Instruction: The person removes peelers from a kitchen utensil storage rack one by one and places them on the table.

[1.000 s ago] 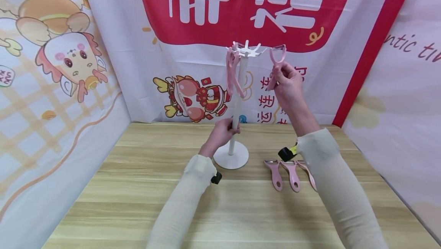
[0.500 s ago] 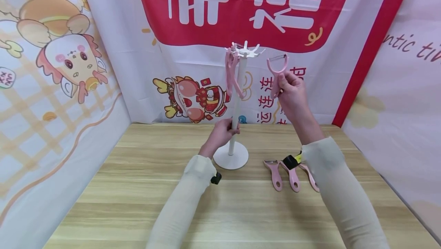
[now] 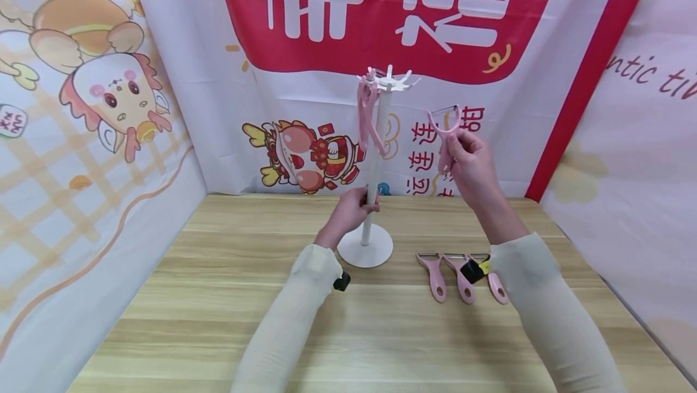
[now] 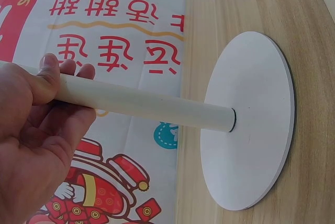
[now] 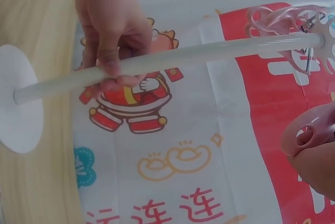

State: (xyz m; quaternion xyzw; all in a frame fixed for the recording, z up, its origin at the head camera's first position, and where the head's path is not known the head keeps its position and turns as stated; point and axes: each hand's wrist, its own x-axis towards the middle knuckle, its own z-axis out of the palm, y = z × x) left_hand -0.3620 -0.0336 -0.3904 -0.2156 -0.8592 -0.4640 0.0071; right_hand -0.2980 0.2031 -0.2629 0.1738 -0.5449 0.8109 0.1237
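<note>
My left hand [image 3: 351, 210] grips the white pole of an upright hook stand [image 3: 376, 172], low down above its round base [image 4: 248, 166]. In the left wrist view the thumb and fingers wrap the pole. Pink peelers [image 3: 363, 118] hang from hooks on the left side of the stand's top. To the right of the stand, my right hand [image 3: 472, 160] pinches another pink Y-shaped peeler [image 3: 446, 134] by its handle, blade end up, clear of the hooks. The right wrist view shows that peeler's handle end [image 5: 309, 130] with its hole.
Three pink peelers [image 3: 436, 281] lie side by side on the wooden table [image 3: 218, 320], right of the base; the right wrist's black camera [image 3: 475, 271] partly covers them. A printed cloth backdrop [image 3: 218, 109] rises behind the stand, with cloth walls on both sides.
My right hand has come down and slightly right with its peeler, away from the stand's top. My left hand and the hanging peelers have stayed in place.
</note>
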